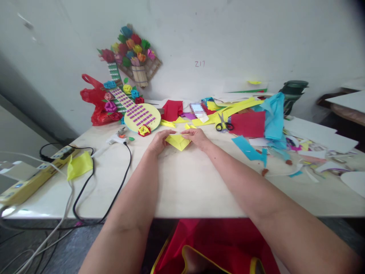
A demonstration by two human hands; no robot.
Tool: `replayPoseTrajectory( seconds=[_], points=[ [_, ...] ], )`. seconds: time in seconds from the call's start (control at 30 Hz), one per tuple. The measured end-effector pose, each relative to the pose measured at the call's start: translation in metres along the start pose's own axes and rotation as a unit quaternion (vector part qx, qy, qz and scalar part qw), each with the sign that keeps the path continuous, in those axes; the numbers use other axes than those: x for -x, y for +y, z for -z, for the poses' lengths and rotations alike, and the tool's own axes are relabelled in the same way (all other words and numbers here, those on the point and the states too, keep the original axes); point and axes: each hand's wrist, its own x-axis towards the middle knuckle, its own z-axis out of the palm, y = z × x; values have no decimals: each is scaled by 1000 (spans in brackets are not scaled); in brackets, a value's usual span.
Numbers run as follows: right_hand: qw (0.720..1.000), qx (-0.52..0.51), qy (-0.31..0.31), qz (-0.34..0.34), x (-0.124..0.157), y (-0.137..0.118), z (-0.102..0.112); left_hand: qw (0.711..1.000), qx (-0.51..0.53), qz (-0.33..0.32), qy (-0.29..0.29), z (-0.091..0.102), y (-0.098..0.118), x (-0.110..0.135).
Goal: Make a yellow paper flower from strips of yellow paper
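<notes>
A small folded piece of yellow paper (pixel 179 142) is held just above the tabletop, its pointed corner facing me. My left hand (pixel 162 140) is closed on its left edge. On the other side, the fingers of my right hand (pixel 196 137) pinch its upper right edge. Beyond my hands lie yellow paper scraps (pixel 168 123) and a pair of black-handled scissors (pixel 224 123). To the left of them is a round pale-yellow craft piece (pixel 142 117) with purple stripes and a red-and-yellow paper flower (pixel 144 130) at its rim.
On the left are a glue gun (pixel 118 136) with a black cord, a yellow power strip (pixel 37 176) and a yellow paper square (pixel 80 166). Red paper (pixel 248 124), blue paper (pixel 274 114) and scraps crowd the right. A paper-flower bouquet (pixel 137 53) leans against the wall.
</notes>
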Motion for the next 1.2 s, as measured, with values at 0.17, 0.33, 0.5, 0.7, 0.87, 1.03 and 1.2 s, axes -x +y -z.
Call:
replayPoseTrajectory(
  seconds=[0.17,0.33,0.5,0.7,0.87,1.03,1.2],
  points=[
    [1000,10,-2,9,0,0,0,999,-25,-15,-23,5,-7,-1],
    [1000,14,4,1,3,-4,-3,999,-27,-20,-22,7,-7,-1],
    [1000,14,11,2,4,-6,-5,1000,6,-11,-17,1,-2,2],
    [999,15,19,20,5,-6,-6,997,-73,33,-20,-1,-5,-1],
    [998,-30,44,-20,6,-12,-3,996,-84,32,-15,0,-6,-1],
    [998,-16,36,-58,9,-19,-1,995,-93,32,-19,0,-4,1],
    [997,43,16,-57,12,-21,-2,993,-116,23,-24,0,-4,1]
  ],
)
